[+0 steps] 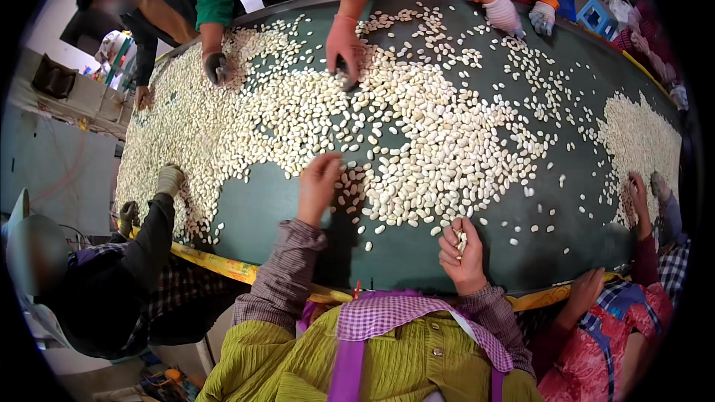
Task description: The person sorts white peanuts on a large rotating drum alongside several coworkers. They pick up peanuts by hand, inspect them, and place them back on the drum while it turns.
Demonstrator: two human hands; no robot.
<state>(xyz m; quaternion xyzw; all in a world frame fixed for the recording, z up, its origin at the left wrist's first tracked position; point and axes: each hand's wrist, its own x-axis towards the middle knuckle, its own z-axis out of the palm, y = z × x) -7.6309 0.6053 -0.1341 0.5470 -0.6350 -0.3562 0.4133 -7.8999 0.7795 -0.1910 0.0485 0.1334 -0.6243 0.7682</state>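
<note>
White beans (435, 162) lie spread over a dark green sorting table (262, 195) before me. My left hand (319, 187) reaches over the near edge of the bean pile, its fingertips bent together and blurred. Whether it pinches a bean is hidden. Several white beans (461, 241) show in the curled fingers of my right hand (462, 254), palm turned up, just below the pile. Loose single beans lie on the table around both hands.
Across the table, a co-worker's pink-gloved hand (345, 47) works in the beans. White-gloved hands (503, 14) are farther right. Other co-workers sit at both sides. Yellow material (218, 261) covers the near rim. A blue plastic stool (597, 18) stands beyond the far edge.
</note>
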